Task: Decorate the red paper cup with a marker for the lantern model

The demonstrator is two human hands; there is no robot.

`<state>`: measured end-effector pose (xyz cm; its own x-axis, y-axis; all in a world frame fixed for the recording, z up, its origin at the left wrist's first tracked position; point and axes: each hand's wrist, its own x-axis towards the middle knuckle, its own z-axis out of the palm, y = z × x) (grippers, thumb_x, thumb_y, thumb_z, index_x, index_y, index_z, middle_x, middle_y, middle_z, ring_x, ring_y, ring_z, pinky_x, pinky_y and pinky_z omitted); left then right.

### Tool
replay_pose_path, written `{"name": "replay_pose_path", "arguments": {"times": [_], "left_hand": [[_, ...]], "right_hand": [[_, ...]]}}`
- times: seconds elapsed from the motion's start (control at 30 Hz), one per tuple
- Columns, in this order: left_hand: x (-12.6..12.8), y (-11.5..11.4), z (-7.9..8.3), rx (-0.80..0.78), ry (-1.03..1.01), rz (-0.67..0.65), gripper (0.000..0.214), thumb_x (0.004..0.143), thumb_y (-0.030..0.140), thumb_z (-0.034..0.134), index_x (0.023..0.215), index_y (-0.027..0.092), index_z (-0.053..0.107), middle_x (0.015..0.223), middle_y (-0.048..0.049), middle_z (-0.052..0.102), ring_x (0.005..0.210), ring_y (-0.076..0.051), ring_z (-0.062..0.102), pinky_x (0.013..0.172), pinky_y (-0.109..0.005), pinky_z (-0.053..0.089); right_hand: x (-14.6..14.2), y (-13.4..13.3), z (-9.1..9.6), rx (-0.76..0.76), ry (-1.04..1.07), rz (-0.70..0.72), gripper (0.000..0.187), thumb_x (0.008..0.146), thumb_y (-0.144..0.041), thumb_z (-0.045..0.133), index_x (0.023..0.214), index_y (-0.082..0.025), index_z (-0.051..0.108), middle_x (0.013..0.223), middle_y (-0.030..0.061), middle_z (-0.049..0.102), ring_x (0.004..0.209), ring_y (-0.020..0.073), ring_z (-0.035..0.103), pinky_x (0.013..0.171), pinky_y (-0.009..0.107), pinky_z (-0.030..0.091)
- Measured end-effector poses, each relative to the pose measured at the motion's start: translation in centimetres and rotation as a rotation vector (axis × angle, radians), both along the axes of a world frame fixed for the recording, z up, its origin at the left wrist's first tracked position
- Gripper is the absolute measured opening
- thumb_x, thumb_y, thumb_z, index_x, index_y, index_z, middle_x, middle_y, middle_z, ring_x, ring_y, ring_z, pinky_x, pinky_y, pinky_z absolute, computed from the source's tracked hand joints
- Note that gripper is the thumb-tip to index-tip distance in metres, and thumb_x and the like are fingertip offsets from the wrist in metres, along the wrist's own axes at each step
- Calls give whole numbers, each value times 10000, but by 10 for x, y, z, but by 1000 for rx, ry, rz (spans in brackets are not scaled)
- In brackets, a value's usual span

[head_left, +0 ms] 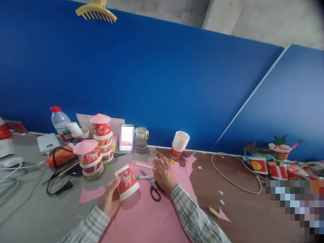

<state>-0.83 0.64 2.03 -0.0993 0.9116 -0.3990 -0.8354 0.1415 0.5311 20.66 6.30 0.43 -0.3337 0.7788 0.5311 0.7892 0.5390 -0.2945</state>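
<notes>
My left hand (111, 199) grips a red paper cup (127, 180) with a printed picture and white edges. The cup is tilted, its wider rim downward, above a large pink paper sheet (152, 221). My right hand (164, 173) reaches over the sheet, fingers stretched forward and holding nothing that I can see. Under its fingertips or beside them lies a white marker (144, 165); whether they touch is unclear. Black-handled scissors (155, 194) lie partly open just left of that hand, across a teal-banded marker (144, 177).
Stacked red cups with pink cone tops (86, 148) stand at left, near a bottle (60, 123) and a black plug (65, 187). A glass jar (141, 141) and a white cup stack (181, 141) stand behind. Decorated cups (258, 165) and a cable (235, 186) lie right.
</notes>
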Motion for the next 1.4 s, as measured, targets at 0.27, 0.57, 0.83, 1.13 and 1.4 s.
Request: {"name": "replay_pose_path", "arguments": {"times": [0.27,0.57,0.83,1.13,1.4], "left_hand": [[1,-2,-1,107,61,-73,358,370,245,750,688,114,652,560,-113,713,492,-284,632,426,-325,536],[2,5,-8,139,30,-51,371,437,331,708,741,131,635,635,-142,715,685,-362,621,601,-451,523],[-1,2,7,34,-104,-67,310,664,325,487,906,159,586,735,-137,703,695,-318,621,618,-493,498],[-7,1,8,49,-154,-142,391,634,348,503,976,164,547,754,-138,692,712,-340,608,617,-556,448],[-5,1,1,190,-125,-202,363,579,304,583,871,89,587,740,-171,702,744,-336,602,662,-474,472]], "right_hand": [[-24,30,11,-151,-162,-13,203,817,-196,597,1017,-172,619,988,78,683,1056,282,545,917,459,448],[-52,53,16,-281,-244,78,247,879,-251,528,1109,-163,534,1140,64,590,961,210,613,826,397,525],[-35,41,60,-240,155,67,140,840,-239,571,931,-141,613,973,65,640,914,215,599,831,388,496],[-25,-36,84,-189,816,114,133,863,-310,383,903,-219,471,707,-7,582,633,157,602,548,244,513],[-71,-92,52,-122,941,183,158,856,-247,465,842,-245,622,687,0,676,658,190,657,635,288,551]]}}
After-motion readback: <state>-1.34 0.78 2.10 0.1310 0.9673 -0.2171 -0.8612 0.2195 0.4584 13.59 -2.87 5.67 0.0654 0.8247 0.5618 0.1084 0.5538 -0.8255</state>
